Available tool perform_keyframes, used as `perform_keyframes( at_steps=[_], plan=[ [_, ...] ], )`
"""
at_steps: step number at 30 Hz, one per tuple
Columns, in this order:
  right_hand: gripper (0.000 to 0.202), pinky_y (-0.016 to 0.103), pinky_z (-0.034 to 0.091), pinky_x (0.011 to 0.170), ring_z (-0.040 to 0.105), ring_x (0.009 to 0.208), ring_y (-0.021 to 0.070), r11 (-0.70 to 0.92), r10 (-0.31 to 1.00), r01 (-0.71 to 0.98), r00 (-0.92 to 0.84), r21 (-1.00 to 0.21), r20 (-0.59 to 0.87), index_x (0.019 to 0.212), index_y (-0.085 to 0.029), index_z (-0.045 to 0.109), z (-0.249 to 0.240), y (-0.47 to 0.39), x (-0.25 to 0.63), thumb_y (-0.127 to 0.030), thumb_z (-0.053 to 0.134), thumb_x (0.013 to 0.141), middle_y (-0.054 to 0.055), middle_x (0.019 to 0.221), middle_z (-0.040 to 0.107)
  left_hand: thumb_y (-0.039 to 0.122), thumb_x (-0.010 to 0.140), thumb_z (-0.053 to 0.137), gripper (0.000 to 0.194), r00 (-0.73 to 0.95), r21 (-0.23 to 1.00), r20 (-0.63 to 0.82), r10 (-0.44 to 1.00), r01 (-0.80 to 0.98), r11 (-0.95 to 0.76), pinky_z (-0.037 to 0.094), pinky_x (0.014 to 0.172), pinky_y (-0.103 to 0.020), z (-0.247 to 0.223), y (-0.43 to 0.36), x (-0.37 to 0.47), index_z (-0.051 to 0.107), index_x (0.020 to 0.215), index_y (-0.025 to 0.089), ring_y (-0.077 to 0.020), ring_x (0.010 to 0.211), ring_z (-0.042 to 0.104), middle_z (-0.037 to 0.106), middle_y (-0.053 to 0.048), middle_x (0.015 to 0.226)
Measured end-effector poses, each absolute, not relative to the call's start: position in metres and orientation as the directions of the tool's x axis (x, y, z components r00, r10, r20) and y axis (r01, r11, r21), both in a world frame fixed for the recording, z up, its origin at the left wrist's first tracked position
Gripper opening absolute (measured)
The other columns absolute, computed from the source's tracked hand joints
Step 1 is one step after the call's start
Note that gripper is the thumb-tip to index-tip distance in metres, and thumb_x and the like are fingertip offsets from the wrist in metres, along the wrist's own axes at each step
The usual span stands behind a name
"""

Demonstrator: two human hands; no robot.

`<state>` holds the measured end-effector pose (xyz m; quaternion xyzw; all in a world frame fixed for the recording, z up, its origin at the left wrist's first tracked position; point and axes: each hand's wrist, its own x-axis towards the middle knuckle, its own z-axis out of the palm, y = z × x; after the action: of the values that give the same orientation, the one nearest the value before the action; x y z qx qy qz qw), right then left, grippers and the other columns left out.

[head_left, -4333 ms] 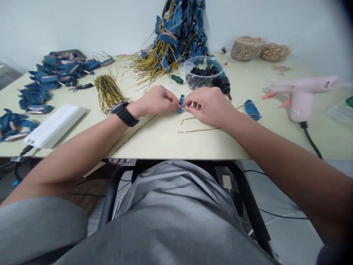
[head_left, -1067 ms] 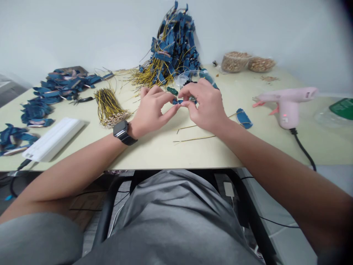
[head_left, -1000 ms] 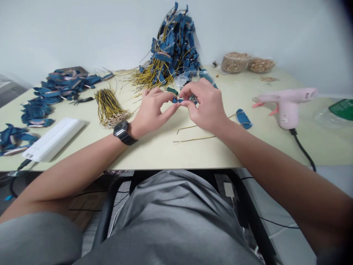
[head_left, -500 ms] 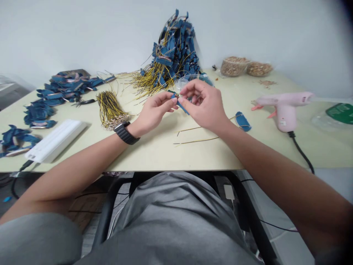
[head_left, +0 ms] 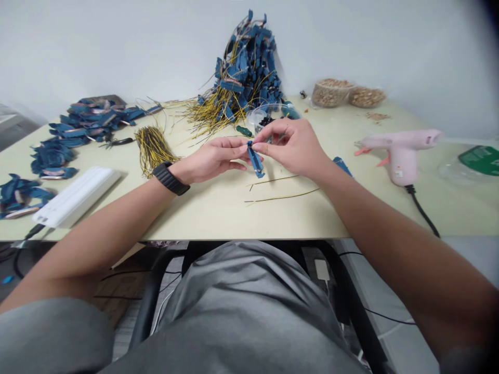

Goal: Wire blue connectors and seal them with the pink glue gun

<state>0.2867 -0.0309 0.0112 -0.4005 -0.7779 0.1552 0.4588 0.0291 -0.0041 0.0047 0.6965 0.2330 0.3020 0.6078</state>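
Observation:
Both hands meet over the table around a narrow blue plastic casing, which hangs down at a slant from the fingertips. My left hand pinches its upper end from the left. From the right, thumb and forefinger of my right hand close on that same end; any small part between them is too small to make out. Below lie two yellow-and-black wires, leading toward another blue casing partly hidden by the right forearm. Just behind the fingers is a green-handled tool.
Blue casings with wires form a tall heap at the back; more casings lie left. A wire bundle, pliers and a white power strip are nearer. Rightward are a pink glue gun and bags of small parts.
The blue casing has turned to hang lower and is more visible. My hands have shifted slightly down, uncovering the green-handled tool. My right forearm now covers more of the casing on the table.

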Motion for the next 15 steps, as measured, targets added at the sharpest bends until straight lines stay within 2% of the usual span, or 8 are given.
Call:
perform_keyframes(
  at_steps=[5,9,12,15],
  plan=[
    [0.022,0.041,0.053,0.074,0.069,0.084,0.0241,0.621,0.779,0.462,-0.280,-0.633,0.561,0.089,-0.026,0.089,0.012,-0.032,0.286,-0.045,0.097,0.095,0.005,0.089,0.083,0.069,0.093,0.106,0.051,0.717,0.990,0.128,0.685,-0.052,-0.132,0.073,0.101,-0.044,0.003,-0.003,0.028,0.092,0.110,0.023,-0.0297,0.114,0.088,0.092,-0.014,0.123],
    [0.017,0.040,0.052,0.076,0.067,0.083,0.0224,0.594,0.804,0.446,-0.293,-0.670,0.518,0.087,-0.024,0.088,0.014,-0.034,0.286,-0.037,0.096,0.094,0.006,0.092,0.084,0.062,0.096,0.106,0.049,0.700,0.991,0.120,0.704,-0.123,-0.047,0.071,0.099,-0.039,-0.004,-0.003,0.029,0.087,0.118,0.022,-0.0253,0.112,0.087,0.092,-0.011,0.123],
    [0.019,0.040,0.053,0.078,0.067,0.082,0.0221,0.560,0.829,0.433,-0.286,-0.706,0.482,0.085,-0.024,0.086,0.014,-0.035,0.285,-0.037,0.098,0.094,0.005,0.089,0.082,0.053,0.099,0.106,0.045,0.686,0.988,0.118,0.718,-0.157,-0.012,0.071,0.101,-0.039,-0.007,-0.003,0.030,0.082,0.123,0.023,-0.0249,0.115,0.088,0.091,-0.009,0.124],
    [0.022,0.040,0.054,0.080,0.066,0.081,0.0221,0.524,0.852,0.438,-0.266,-0.730,0.451,0.084,-0.024,0.086,0.012,-0.033,0.283,-0.038,0.100,0.092,0.004,0.083,0.079,0.054,0.101,0.105,0.045,0.685,0.989,0.119,0.719,-0.148,-0.023,0.071,0.102,-0.041,-0.008,-0.004,0.030,0.081,0.125,0.024,-0.0252,0.116,0.088,0.092,-0.008,0.124]
  ],
)
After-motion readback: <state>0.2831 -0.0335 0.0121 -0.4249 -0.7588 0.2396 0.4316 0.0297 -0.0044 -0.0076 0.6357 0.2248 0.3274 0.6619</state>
